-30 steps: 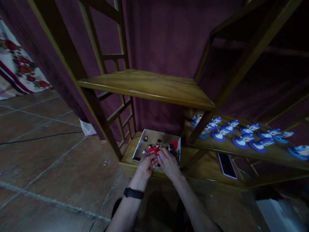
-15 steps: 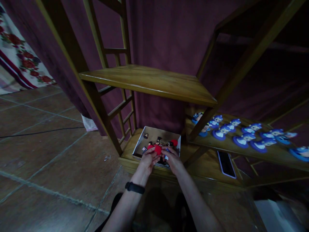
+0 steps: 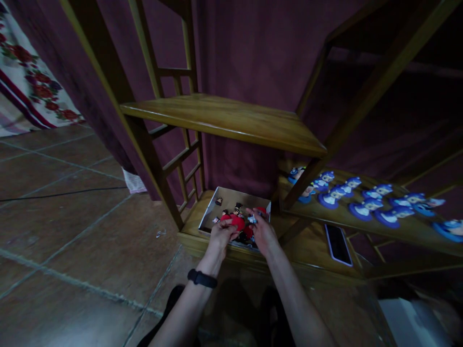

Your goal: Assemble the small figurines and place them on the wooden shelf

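A shallow cardboard box (image 3: 209,212) with white outer sides stands on the low wooden shelf, holding several small dark and red figurines (image 3: 238,206). Over its front part, my left hand (image 3: 221,235) is closed on a red round base (image 3: 237,221), thumb and fingers at its edge. My right hand (image 3: 265,236) is just to the right, its fingers around a small white-and-blue figurine (image 3: 252,219). Red and black pieces (image 3: 246,234) lie below and between the hands, partly hidden. I wear a black band (image 3: 201,278) on my left wrist.
An upper wooden shelf (image 3: 227,118) overhangs behind the box. To the right, several blue-and-white figurines on purple bases (image 3: 365,208) stand on another shelf, with a phone (image 3: 338,244) below. Wooden posts (image 3: 139,140) flank the box. A black cable (image 3: 68,195) crosses the tiled floor.
My hands have drawn apart: the right one has moved slightly right and up with the small figurine, while the left keeps the red base, now turned more into view.
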### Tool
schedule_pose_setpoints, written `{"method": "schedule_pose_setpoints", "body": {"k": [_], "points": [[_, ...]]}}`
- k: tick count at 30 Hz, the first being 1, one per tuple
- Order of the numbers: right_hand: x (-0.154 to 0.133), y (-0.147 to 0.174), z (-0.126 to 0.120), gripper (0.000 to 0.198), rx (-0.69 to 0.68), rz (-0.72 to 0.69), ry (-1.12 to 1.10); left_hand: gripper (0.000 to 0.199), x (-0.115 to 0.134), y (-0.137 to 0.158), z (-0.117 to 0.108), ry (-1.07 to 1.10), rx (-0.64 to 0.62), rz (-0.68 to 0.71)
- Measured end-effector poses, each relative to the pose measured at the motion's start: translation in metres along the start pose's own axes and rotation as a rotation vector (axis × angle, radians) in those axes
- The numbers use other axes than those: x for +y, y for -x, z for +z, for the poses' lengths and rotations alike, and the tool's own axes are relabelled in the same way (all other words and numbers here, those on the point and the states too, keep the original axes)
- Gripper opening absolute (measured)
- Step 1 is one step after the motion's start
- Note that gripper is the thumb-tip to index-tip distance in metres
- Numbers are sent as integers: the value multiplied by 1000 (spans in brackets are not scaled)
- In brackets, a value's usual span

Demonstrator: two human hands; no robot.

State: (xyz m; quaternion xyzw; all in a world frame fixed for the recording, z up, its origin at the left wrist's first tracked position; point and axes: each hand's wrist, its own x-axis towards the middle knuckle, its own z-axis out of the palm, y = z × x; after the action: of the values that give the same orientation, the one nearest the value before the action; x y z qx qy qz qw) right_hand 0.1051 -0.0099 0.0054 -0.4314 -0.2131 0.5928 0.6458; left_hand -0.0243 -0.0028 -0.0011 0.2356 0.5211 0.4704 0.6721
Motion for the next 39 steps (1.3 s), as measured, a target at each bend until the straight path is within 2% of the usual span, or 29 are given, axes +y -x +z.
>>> {"method": "schedule_pose_setpoints", "body": {"k": [6, 12, 27, 35, 39], "points": [[-2, 3, 2, 31, -47, -114, 174, 20, 0, 5, 2, -30, -80, 5], [-4, 8, 2, 37, -94, -103, 210, 19, 2, 4, -1, 28, -122, -35], [4, 1, 0, 35, -124, -309, 563, 9, 9, 13, 1, 129, -85, -60], [9, 0, -3, 34, -168, -335, 669, 10, 6, 9, -2, 169, -86, -80], [10, 0, -4, 33, -168, -412, 800, 7, 3, 6, -4, 213, -80, -95]]}}
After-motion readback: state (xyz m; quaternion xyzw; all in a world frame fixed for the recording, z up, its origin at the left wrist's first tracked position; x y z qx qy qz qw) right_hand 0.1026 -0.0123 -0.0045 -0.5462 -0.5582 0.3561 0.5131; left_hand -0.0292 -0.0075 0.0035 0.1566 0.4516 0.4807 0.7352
